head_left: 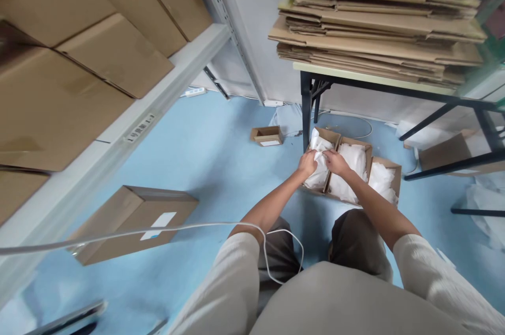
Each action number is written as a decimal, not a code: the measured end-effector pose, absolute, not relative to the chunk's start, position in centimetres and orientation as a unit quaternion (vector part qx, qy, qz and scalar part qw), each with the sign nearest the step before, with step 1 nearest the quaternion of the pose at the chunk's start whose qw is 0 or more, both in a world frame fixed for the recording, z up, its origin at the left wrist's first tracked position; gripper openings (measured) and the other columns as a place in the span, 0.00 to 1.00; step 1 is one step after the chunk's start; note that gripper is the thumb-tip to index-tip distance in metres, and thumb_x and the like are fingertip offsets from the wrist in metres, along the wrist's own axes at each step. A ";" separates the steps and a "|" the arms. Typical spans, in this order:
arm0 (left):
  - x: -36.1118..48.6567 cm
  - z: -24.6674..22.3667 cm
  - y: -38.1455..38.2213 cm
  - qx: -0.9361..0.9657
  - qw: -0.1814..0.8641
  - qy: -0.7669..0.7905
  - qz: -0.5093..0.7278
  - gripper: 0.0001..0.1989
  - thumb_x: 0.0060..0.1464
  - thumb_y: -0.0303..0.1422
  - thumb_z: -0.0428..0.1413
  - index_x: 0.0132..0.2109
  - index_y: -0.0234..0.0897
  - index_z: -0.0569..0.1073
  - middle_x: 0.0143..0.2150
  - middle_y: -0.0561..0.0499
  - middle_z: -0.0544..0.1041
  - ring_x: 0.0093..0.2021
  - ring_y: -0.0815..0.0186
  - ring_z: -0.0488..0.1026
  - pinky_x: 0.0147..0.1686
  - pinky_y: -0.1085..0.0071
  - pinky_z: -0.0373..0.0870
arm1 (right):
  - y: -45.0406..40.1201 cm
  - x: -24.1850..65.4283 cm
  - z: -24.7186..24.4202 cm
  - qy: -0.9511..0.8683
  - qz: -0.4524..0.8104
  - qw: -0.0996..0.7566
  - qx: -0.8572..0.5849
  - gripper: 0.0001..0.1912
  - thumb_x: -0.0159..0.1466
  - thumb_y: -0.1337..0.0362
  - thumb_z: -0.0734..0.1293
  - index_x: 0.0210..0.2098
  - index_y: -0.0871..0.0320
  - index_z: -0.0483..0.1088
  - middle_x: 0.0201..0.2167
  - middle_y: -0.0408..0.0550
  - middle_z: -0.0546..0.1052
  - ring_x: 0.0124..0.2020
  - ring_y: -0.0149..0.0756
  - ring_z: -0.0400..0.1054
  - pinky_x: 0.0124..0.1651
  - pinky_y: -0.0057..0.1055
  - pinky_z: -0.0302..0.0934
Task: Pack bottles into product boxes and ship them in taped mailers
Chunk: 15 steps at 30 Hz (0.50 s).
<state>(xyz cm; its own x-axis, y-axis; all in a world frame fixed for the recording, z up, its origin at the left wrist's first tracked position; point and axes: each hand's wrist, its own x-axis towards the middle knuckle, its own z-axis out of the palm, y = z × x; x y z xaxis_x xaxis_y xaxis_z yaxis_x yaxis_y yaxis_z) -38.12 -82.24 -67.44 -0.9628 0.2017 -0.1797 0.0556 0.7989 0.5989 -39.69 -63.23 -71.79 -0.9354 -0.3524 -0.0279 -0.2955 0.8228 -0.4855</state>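
Note:
In front of my knees, three open cardboard boxes stand side by side on the floor: a left box (330,135), a middle box (368,152) and a right box (397,177). Each is filled with white, crumpled, bag-like packets, such as the packets (349,161) in the middle one. Over the left box, both hands pinch a white bag (317,149) that looks soft and thin. My left hand (308,162) is closed on its left side. Close beside it, my right hand (335,162) has its fingers closed on the right side. The fingertips are partly hidden.
A table (379,78) holding stacked flattened cardboard (379,35) stands just beyond the boxes. Shelving (118,145) with cartons rises at left. A closed carton (138,219) and a small open box (268,136) lie on the floor. A white cable (158,230) crosses before me.

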 end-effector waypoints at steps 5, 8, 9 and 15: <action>-38.2 -67.7 -82.2 0.058 0.116 0.942 0.311 0.24 0.58 0.16 0.55 0.58 0.35 0.80 0.58 0.42 0.81 0.61 0.56 0.77 0.65 0.66 0.71 | -64.2 -39.0 -72.3 0.932 -0.316 0.052 -0.168 0.25 0.62 0.72 0.68 0.59 0.61 0.76 0.50 0.54 0.80 0.51 0.43 0.77 0.63 0.40 0.70; -38.1 -68.0 -82.3 0.060 0.116 0.941 0.311 0.24 0.58 0.16 0.55 0.58 0.36 0.80 0.57 0.43 0.82 0.61 0.56 0.77 0.64 0.65 0.72 | -64.2 -38.9 -72.6 0.924 -0.341 0.042 -0.170 0.20 0.64 0.69 0.69 0.56 0.59 0.78 0.49 0.53 0.80 0.49 0.41 0.78 0.62 0.41 0.71; -38.1 -68.0 -82.4 0.061 0.116 0.941 0.313 0.23 0.58 0.16 0.55 0.57 0.36 0.80 0.58 0.43 0.82 0.61 0.56 0.77 0.64 0.65 0.72 | -64.2 -38.9 -72.5 0.923 -0.341 0.039 -0.171 0.19 0.65 0.69 0.69 0.55 0.59 0.78 0.49 0.53 0.80 0.48 0.41 0.78 0.62 0.41 0.71; -36.7 -64.5 -82.1 0.045 0.126 0.933 0.335 0.24 0.58 0.16 0.57 0.58 0.38 0.81 0.58 0.43 0.82 0.62 0.55 0.78 0.66 0.62 0.72 | -64.3 -37.3 -68.8 0.934 -0.324 0.032 -0.149 0.17 0.66 0.70 0.66 0.52 0.57 0.79 0.46 0.51 0.81 0.49 0.42 0.76 0.60 0.39 0.71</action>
